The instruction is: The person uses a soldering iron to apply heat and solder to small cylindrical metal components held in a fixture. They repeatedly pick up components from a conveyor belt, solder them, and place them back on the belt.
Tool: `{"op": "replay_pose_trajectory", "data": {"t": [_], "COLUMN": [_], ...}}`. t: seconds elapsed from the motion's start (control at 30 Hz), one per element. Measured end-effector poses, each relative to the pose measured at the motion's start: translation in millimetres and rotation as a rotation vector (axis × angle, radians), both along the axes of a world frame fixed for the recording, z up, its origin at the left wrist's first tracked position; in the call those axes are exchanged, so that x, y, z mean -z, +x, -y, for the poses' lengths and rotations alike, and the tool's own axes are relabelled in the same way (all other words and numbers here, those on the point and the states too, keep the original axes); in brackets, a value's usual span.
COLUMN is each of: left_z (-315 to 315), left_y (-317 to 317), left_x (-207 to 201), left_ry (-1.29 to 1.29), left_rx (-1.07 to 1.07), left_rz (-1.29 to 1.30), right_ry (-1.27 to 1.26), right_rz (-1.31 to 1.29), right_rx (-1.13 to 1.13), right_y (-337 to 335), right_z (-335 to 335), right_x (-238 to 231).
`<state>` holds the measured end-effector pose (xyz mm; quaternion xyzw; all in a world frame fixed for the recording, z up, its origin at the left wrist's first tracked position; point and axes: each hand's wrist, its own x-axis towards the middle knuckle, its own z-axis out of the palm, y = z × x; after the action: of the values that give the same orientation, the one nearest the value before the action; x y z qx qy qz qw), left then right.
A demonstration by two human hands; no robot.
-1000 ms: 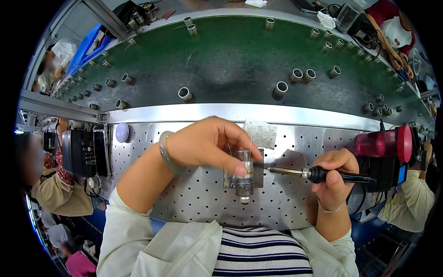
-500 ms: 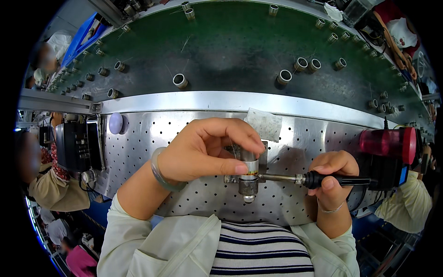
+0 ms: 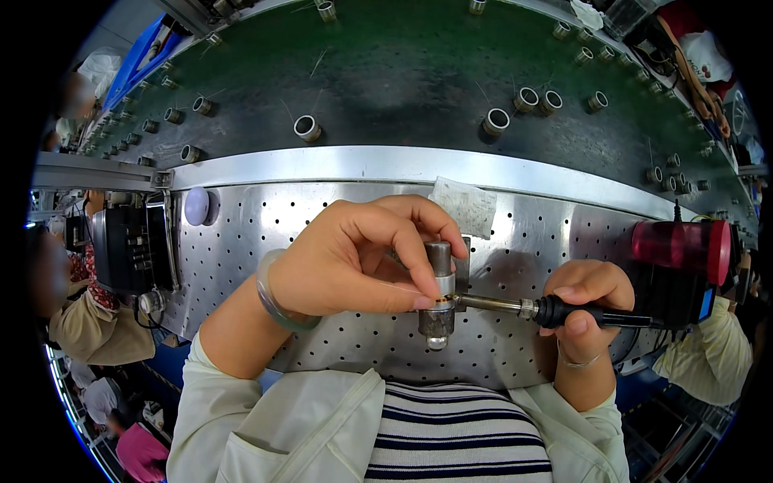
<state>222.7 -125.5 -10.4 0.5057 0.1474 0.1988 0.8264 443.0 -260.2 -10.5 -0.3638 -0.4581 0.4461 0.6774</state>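
Note:
My right hand point(image 3: 586, 306) is closed round the black handle of a soldering iron point(image 3: 555, 310), its metal shaft pointing left. The iron's tip meets the side of a small silver metal ring point(image 3: 446, 286) with a coloured band near its lower edge. That ring sits round a dark metal post point(image 3: 439, 256) on a fixture point(image 3: 436, 324) with a rounded shiny end. My left hand point(image 3: 354, 262) pinches the ring's left side between thumb and index finger, close to the iron's tip. Part of the fixture is hidden behind the left fingers.
Perforated metal plate point(image 3: 241, 258) lies under my hands, with a purple ball point(image 3: 196, 207) at its left. A whitish pad point(image 3: 465, 208) lies behind the fixture. A red transparent canister point(image 3: 680, 245) stands at right. Beyond a metal rail point(image 3: 386, 167), a green surface point(image 3: 386, 80) carries several metal rings.
My left index finger has come down from the post's top to the ring beside my thumb, uncovering the post. The iron's tip still touches the ring. The view has shifted slightly.

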Motion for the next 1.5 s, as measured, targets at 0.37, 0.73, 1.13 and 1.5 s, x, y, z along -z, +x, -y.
{"op": "replay_pose_trajectory", "data": {"t": [0.37,0.73,1.13,1.5], "left_z": [0,-5,-4,-4], "left_y": [1,0,4,5], "left_x": [1,6,4,5], "left_ry": [-0.015,-0.031,-0.183,-0.187], "left_rx": [0.011,0.054,0.045,0.013], "left_rz": [-0.005,0.052,0.012,-0.084], "right_ry": [-0.030,-0.049,-0.074,-0.106], "right_rz": [-0.012,-0.030,-0.056,-0.027], "right_rx": [0.053,0.055,0.023,0.051], "right_y": [4,5,6,8], "right_z": [4,5,6,7], "right_x": [3,4,2,1]}}
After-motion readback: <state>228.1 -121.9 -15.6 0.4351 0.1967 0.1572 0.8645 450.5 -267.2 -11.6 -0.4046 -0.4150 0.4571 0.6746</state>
